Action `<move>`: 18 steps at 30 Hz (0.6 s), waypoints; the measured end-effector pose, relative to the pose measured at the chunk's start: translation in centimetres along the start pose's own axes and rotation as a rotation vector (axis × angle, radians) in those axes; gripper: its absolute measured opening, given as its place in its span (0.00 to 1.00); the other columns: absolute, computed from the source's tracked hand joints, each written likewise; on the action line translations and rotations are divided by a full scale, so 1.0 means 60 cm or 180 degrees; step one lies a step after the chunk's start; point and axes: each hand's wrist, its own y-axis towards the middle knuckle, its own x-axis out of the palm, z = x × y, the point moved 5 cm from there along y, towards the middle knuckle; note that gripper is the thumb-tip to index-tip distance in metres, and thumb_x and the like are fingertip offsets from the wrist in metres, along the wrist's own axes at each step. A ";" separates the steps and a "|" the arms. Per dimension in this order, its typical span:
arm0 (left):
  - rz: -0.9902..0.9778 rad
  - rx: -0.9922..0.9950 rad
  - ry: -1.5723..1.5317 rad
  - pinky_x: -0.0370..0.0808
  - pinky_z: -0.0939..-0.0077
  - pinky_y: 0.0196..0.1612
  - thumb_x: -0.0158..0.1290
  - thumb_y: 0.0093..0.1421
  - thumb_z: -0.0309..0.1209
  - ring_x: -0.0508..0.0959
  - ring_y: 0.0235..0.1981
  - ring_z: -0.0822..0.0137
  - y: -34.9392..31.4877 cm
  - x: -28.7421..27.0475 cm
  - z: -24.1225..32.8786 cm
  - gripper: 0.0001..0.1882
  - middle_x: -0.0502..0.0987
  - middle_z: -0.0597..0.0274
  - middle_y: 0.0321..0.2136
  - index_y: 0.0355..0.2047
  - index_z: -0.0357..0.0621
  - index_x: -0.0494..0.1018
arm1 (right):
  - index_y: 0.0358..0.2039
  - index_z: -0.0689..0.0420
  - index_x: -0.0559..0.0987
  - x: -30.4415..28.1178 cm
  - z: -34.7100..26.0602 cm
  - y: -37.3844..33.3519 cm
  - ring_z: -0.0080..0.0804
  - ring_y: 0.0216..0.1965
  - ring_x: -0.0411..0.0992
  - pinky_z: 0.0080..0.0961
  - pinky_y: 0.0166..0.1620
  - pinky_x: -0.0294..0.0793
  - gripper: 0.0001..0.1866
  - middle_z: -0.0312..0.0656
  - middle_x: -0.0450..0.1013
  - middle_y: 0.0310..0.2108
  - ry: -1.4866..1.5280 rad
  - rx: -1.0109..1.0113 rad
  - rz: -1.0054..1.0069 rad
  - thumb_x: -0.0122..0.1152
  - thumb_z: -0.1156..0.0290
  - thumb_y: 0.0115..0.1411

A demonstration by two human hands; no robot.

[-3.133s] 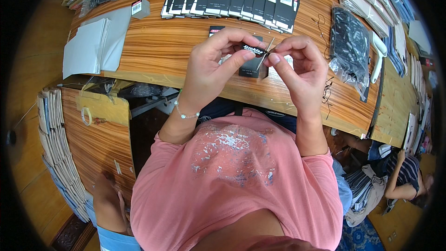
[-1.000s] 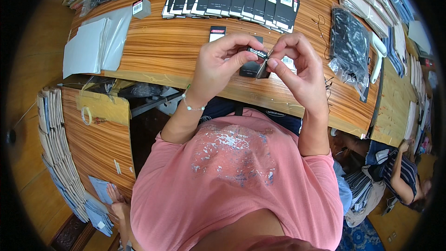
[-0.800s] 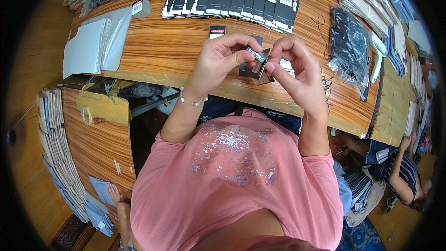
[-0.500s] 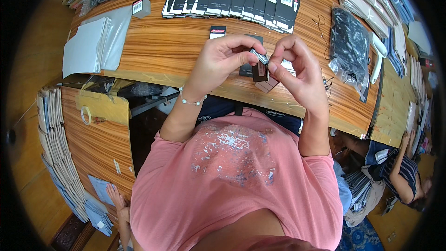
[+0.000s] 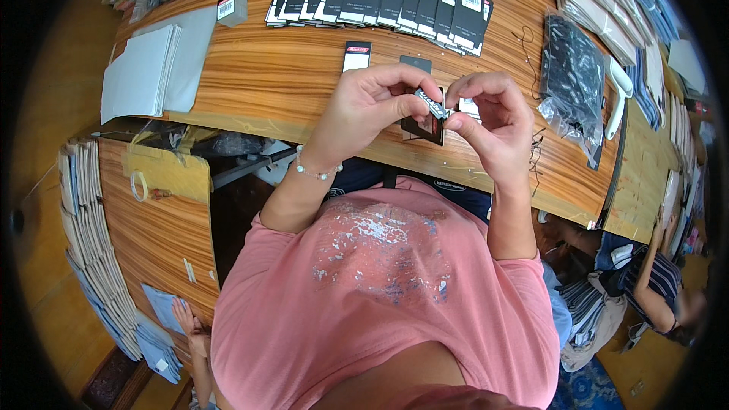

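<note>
In front of my chest, my left hand pinches a small black plastic string seal with raised pale lettering between thumb and forefinger. My right hand has its thumb and forefinger closed at the seal's right end; what lies between those fingertips is too small to make out. Just below the seal is a dark hang tag with a brownish patch, partly covered by the fingers. Beyond my hands, a black and white hang tag and another dark tag lie on the wooden table.
A fanned row of black hang tags with strings lies at the back. Bagged black seals and a white handled tool are right; white sheets and a small box left. Another person's hand rests lower left.
Both hands have shifted slightly right and down. The seal is now tilted more steeply, and the dark tag below shows more of its face.
</note>
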 end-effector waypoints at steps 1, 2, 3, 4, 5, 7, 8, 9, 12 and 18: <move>-0.0010 -0.0021 0.0006 0.73 0.84 0.34 0.51 0.56 0.21 0.74 0.29 0.75 -0.001 0.003 0.002 0.06 0.75 0.60 0.31 0.34 0.31 0.72 | 0.33 0.64 0.71 0.000 0.000 -0.002 0.24 0.35 0.70 0.19 0.41 0.68 0.13 0.39 0.70 0.31 0.0027 -0.0057 0.0000 0.64 0.82 0.47; -0.0020 -0.0042 0.0012 0.73 0.84 0.35 0.51 0.56 0.21 0.74 0.30 0.75 -0.002 0.006 0.004 0.06 0.75 0.60 0.31 0.34 0.31 0.72 | 0.32 0.64 0.71 0.000 -0.002 -0.004 0.25 0.35 0.70 0.20 0.41 0.68 0.12 0.40 0.71 0.30 0.0054 -0.0113 -0.0001 0.64 0.82 0.46; -0.0029 -0.0060 0.0017 0.73 0.84 0.35 0.51 0.56 0.21 0.74 0.30 0.75 -0.003 0.008 0.005 0.06 0.75 0.60 0.31 0.34 0.31 0.72 | 0.31 0.64 0.72 0.001 -0.004 -0.004 0.25 0.34 0.70 0.20 0.40 0.68 0.11 0.41 0.71 0.30 0.0045 -0.0137 0.0019 0.64 0.81 0.46; -0.0001 -0.0040 0.0020 0.73 0.84 0.35 0.52 0.55 0.22 0.74 0.30 0.75 -0.004 0.008 0.005 0.07 0.75 0.60 0.31 0.34 0.32 0.72 | 0.30 0.64 0.72 0.002 -0.007 -0.005 0.25 0.33 0.70 0.20 0.39 0.68 0.10 0.41 0.72 0.29 0.0036 -0.0160 0.0039 0.64 0.81 0.46; 0.0027 -0.0019 0.0023 0.73 0.84 0.35 0.53 0.55 0.23 0.74 0.31 0.75 -0.004 0.008 0.005 0.07 0.75 0.60 0.31 0.34 0.32 0.72 | 0.29 0.64 0.73 0.003 -0.010 -0.005 0.25 0.32 0.70 0.20 0.38 0.69 0.09 0.41 0.72 0.29 0.0028 -0.0184 0.0060 0.64 0.81 0.47; 0.0039 -0.0003 0.0010 0.73 0.85 0.35 0.54 0.54 0.24 0.74 0.31 0.75 -0.005 0.009 0.006 0.08 0.74 0.60 0.31 0.34 0.33 0.72 | 0.27 0.65 0.74 0.004 -0.014 -0.008 0.26 0.31 0.71 0.20 0.36 0.69 0.08 0.41 0.73 0.27 -0.0144 -0.0233 0.0086 0.64 0.81 0.47; 0.0031 -0.0003 -0.0006 0.73 0.85 0.35 0.54 0.54 0.23 0.74 0.31 0.75 -0.005 0.011 0.006 0.07 0.74 0.60 0.32 0.34 0.33 0.72 | 0.26 0.65 0.74 0.005 -0.016 -0.010 0.26 0.30 0.71 0.20 0.35 0.69 0.07 0.41 0.73 0.26 -0.0229 -0.0258 0.0099 0.64 0.81 0.47; 0.0026 -0.0003 -0.0021 0.73 0.85 0.35 0.54 0.55 0.23 0.74 0.31 0.75 -0.006 0.012 0.007 0.07 0.74 0.60 0.32 0.34 0.33 0.72 | 0.26 0.65 0.74 0.007 -0.019 -0.010 0.26 0.29 0.71 0.20 0.35 0.69 0.06 0.41 0.73 0.26 -0.0285 -0.0311 0.0118 0.64 0.81 0.47; 0.0007 -0.0128 0.0080 0.73 0.84 0.36 0.53 0.55 0.23 0.74 0.32 0.75 -0.010 0.018 0.011 0.07 0.74 0.60 0.33 0.34 0.33 0.72 | 0.25 0.65 0.75 0.011 -0.023 -0.011 0.27 0.28 0.71 0.20 0.34 0.69 0.06 0.41 0.73 0.25 -0.0358 -0.0478 0.0144 0.63 0.82 0.47; -0.0217 -0.0114 -0.0087 0.72 0.85 0.38 0.53 0.54 0.22 0.73 0.34 0.74 -0.012 0.025 0.020 0.07 0.74 0.60 0.32 0.33 0.32 0.72 | 0.26 0.65 0.74 0.013 -0.021 -0.010 0.27 0.30 0.70 0.21 0.37 0.68 0.06 0.41 0.73 0.27 0.0095 -0.0333 -0.0035 0.63 0.80 0.47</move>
